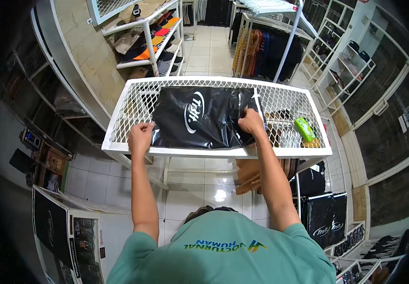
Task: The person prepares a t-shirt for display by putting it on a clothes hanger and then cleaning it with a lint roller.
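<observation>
A black plastic bag (176, 113) with a white oval logo lies flat on the white mesh-topped table (166, 151). At the bag's left edge, near its lower corner, my left hand (140, 138) pinches the plastic between thumb and fingers. My right hand (252, 123) is closed on the bag's right part, where the plastic is creased and shiny. A pale strip runs along the bag's right edge, beyond my right hand. To the right of the bag, a bright green packet (305, 129) rests on the mesh.
Caps fill a white shelf (150, 47) beyond the table at the left. Dark clothes (266, 52) hang on a rack behind it. More black printed bags (320, 217) hang at the lower right. A white cabinet (114, 236) stands at the lower left.
</observation>
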Available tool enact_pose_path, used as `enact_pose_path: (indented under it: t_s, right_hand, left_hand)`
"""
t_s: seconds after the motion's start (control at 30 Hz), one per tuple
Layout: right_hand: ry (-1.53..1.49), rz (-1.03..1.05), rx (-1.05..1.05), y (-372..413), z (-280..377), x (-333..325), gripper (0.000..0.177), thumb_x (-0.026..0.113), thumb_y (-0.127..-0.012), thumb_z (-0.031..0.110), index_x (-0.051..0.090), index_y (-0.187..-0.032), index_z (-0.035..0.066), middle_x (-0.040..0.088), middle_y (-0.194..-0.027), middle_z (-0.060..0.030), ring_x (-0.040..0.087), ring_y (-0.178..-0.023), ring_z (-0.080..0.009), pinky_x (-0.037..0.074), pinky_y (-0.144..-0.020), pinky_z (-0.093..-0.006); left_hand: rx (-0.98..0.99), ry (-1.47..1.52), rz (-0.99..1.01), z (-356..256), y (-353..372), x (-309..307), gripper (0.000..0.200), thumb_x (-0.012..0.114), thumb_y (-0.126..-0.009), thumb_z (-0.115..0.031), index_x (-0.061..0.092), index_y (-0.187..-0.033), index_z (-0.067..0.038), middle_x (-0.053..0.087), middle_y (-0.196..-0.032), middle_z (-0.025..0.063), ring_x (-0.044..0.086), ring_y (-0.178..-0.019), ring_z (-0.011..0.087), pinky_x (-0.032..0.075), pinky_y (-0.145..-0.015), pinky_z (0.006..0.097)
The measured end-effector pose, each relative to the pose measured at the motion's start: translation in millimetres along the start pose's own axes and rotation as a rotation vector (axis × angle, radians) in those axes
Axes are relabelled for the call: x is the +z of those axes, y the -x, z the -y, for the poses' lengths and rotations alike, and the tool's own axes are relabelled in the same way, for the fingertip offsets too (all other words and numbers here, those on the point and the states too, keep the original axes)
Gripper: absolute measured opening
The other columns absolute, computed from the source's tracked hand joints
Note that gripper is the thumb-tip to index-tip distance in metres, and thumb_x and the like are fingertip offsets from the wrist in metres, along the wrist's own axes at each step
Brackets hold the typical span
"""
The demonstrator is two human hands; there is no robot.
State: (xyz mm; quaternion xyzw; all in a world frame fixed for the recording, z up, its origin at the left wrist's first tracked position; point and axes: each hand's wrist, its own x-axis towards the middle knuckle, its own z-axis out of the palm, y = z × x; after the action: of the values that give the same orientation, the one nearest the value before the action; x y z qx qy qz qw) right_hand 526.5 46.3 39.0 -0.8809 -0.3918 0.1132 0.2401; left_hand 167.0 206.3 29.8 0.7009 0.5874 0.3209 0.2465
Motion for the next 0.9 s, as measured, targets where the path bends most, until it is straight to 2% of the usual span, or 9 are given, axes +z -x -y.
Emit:
enact_pose_path:
  t_s: [0.03,0.13,0.23,0.3,0.43,0.5,0.7,0.83,0.9]
  right_hand:
    - [0.001,0.004,-0.002,-0.2,-1.7,3.0,0.031,0.063,-0.077,0.019,0.073,-0.098,-0.001,0.073,-0.104,-0.0289,0.069,-0.105,-0.0442,0.054,-0.094,-0.0485]
    - [-0.12,-0.096,-0.044,-6.0,-6.1,2.3,0.028,0.06,-0.079,0.017,0.072,-0.095,-0.002,0.071,-0.1,-0.0312,0.068,-0.101,-0.0467,0.054,-0.091,-0.0493]
    - [-0.206,-0.161,-0.031,-8.4,-17.2,-9.4,0.031,0.065,-0.085,0.028,0.075,-0.092,-0.001,0.072,-0.094,-0.0287,0.07,-0.096,-0.0444,0.055,-0.087,-0.0473]
    - [-0.242,-0.115,0.014,-15.4,-32.2,-21.1,0.042,0.069,-0.087,0.037,0.075,-0.102,-0.002,0.074,-0.099,-0.0271,0.071,-0.097,-0.0424,0.055,-0.086,-0.0465]
    - [-0.164,-0.245,0.024,-26.7,-54.2,-45.7,0.042,0.069,-0.088,0.038,0.073,-0.099,-0.002,0.073,-0.102,-0.0275,0.07,-0.102,-0.0429,0.054,-0.089,-0.0468]
    - [-0.096,-0.317,0.05,-24.4,-54.0,-63.1,0.041,0.068,-0.088,0.036,0.073,-0.103,-0.002,0.072,-0.101,-0.0283,0.069,-0.101,-0.0442,0.054,-0.089,-0.0474]
    - [0.037,-0.452,0.097,-33.2,-72.2,-85.4,0.042,0.069,-0.088,0.036,0.072,-0.109,0.0,0.073,-0.106,-0.0266,0.069,-0.103,-0.0441,0.053,-0.091,-0.0481]
    - [0.291,-0.747,-0.121,9.0,-53.0,-66.6,0.043,0.072,-0.09,0.037,0.07,-0.115,0.003,0.071,-0.112,-0.0231,0.069,-0.107,-0.0383,0.053,-0.093,-0.0476]
    - [-0.013,-0.686,-0.347,35.8,-30.0,-48.7,0.042,0.074,-0.091,0.035,0.069,-0.116,0.002,0.074,-0.102,-0.0218,0.073,-0.094,-0.0332,0.056,-0.083,-0.0441]
  left_hand:
    - [0.041,0.008,-0.069,2.1,-1.2,5.1,0.033,0.077,-0.089,-0.035,0.078,-0.095,-0.002,0.07,-0.072,0.0084,0.065,-0.067,0.0183,0.049,-0.065,0.0341]
    - [-0.01,0.073,-0.119,7.7,-8.4,11.8,0.03,0.078,-0.089,-0.03,0.076,-0.09,0.0,0.066,-0.067,0.006,0.059,-0.063,0.0152,0.046,-0.062,0.0336]
    - [-0.027,0.16,-0.166,20.1,-14.3,11.6,0.027,0.078,-0.09,-0.025,0.075,-0.087,0.001,0.062,-0.065,0.0036,0.054,-0.061,0.0126,0.043,-0.06,0.0334]
    - [-0.01,0.155,-0.231,32.6,-24.5,8.2,0.026,0.078,-0.088,-0.031,0.077,-0.089,-0.005,0.07,-0.07,0.0075,0.065,-0.065,0.0244,0.049,-0.065,0.0388]
    - [-0.043,0.123,-0.297,42.6,-35.7,-21.0,0.028,0.077,-0.091,-0.031,0.077,-0.096,-0.003,0.066,-0.071,0.007,0.059,-0.067,0.0187,0.048,-0.065,0.0357]
    - [-0.01,0.09,-0.416,53.3,-42.0,-33.1,0.026,0.075,-0.091,-0.031,0.076,-0.092,-0.005,0.071,-0.075,0.0122,0.069,-0.071,0.0262,0.051,-0.067,0.0395]
    - [-0.03,0.01,-0.496,86.3,-48.9,-72.9,0.03,0.07,-0.095,-0.034,0.074,-0.092,-0.005,0.073,-0.08,0.0141,0.071,-0.078,0.0345,0.052,-0.071,0.0447]
    - [-0.05,0.001,-0.524,115.7,-46.3,-74.2,0.034,0.066,-0.099,-0.038,0.071,-0.098,-0.004,0.072,-0.082,0.0125,0.069,-0.08,0.0325,0.051,-0.074,0.0438]
    - [-0.085,-0.054,-0.512,118.3,-36.7,-77.1,0.029,0.06,-0.101,-0.035,0.067,-0.102,-0.007,0.074,-0.086,0.0146,0.07,-0.083,0.0379,0.051,-0.076,0.0477]
